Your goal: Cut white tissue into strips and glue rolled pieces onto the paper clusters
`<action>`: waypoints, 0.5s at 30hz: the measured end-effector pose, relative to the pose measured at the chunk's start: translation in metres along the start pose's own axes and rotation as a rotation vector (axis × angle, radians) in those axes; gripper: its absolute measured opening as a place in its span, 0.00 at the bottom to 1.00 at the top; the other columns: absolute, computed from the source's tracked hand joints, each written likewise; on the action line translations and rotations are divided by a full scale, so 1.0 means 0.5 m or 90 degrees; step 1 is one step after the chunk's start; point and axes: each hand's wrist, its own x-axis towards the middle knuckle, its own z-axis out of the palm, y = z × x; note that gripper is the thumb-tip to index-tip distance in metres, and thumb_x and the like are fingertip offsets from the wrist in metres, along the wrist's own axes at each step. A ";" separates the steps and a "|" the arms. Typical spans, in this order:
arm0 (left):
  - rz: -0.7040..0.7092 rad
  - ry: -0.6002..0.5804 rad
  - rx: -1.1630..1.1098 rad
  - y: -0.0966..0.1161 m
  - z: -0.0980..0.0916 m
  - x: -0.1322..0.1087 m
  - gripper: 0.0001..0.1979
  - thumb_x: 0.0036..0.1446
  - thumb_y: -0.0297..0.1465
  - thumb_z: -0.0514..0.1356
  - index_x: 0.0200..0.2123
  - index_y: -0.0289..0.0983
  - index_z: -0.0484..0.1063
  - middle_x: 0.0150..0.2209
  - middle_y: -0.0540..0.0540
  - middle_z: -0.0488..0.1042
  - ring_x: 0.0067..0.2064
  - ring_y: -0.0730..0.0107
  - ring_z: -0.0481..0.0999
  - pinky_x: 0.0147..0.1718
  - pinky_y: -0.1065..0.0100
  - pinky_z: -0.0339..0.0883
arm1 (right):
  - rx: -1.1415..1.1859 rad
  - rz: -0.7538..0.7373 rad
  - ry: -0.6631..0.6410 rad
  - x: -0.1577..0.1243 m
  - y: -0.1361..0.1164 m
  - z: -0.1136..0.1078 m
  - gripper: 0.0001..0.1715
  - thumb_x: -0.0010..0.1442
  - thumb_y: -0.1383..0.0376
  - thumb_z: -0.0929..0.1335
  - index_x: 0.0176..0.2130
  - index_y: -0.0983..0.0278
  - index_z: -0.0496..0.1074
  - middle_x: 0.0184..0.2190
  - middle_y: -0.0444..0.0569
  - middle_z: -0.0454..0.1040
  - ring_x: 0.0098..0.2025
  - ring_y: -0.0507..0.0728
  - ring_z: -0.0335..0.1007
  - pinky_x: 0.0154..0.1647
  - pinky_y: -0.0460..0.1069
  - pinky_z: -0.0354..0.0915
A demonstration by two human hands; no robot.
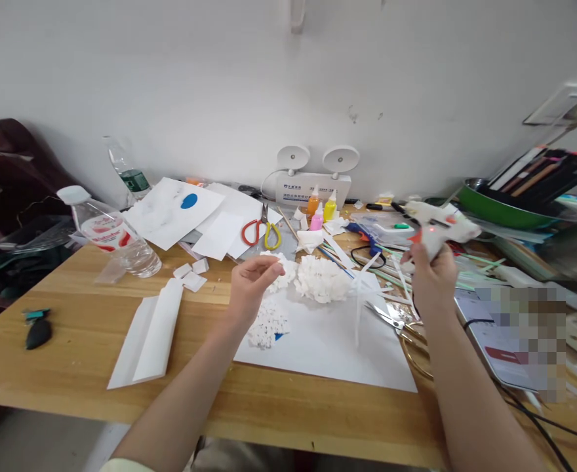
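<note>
My right hand (433,269) is wrapped around the handle of a white hot glue gun (438,226), raised above the right side of the table. My left hand (252,285) is closed in a pinch at a small white ruffled paper piece (286,274). Just right of it sits a fuller white ruffled paper flower (322,278). A lacy white piece (267,326) with a bit of blue lies below my left fingers. White sheet paper (328,354) is spread under these pieces. Gold-handled scissors (395,322) rest at its right edge, beside thin white strips (358,314).
Red-and-yellow-handled scissors (263,229) and small paint bottles (314,216) stand or lie at the back. At left are a water bottle (116,239) and folded white paper (148,334). A phone (495,354), cables and a green bowl (505,206) crowd the right.
</note>
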 end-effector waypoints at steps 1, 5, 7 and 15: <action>0.028 -0.011 0.045 -0.002 0.001 -0.003 0.03 0.42 0.29 0.65 0.24 0.37 0.74 0.22 0.51 0.72 0.27 0.75 0.68 0.29 0.70 0.63 | 0.059 0.032 0.011 -0.006 -0.011 -0.002 0.11 0.51 0.57 0.67 0.32 0.60 0.64 0.23 0.42 0.65 0.18 0.49 0.52 0.19 0.48 0.48; 0.127 -0.067 0.170 -0.009 0.008 -0.017 0.01 0.45 0.27 0.63 0.26 0.37 0.74 0.25 0.49 0.72 0.29 0.73 0.68 0.31 0.68 0.63 | 0.214 0.064 -0.045 -0.029 -0.044 0.002 0.08 0.50 0.58 0.68 0.32 0.57 0.66 0.16 0.38 0.57 0.17 0.51 0.52 0.17 0.49 0.48; 0.153 -0.085 0.197 -0.009 0.014 -0.025 0.01 0.46 0.27 0.62 0.26 0.37 0.73 0.25 0.48 0.72 0.29 0.71 0.68 0.32 0.66 0.63 | 0.294 0.079 -0.136 -0.042 -0.053 0.004 0.07 0.50 0.58 0.69 0.31 0.56 0.67 0.16 0.38 0.56 0.18 0.52 0.54 0.20 0.50 0.54; 0.355 -0.111 0.277 -0.012 0.025 -0.044 0.07 0.46 0.22 0.61 0.28 0.40 0.72 0.25 0.49 0.73 0.29 0.69 0.69 0.32 0.64 0.63 | 0.225 0.075 -0.545 -0.100 -0.059 0.009 0.22 0.47 0.47 0.67 0.33 0.61 0.71 0.21 0.46 0.68 0.20 0.54 0.63 0.25 0.53 0.62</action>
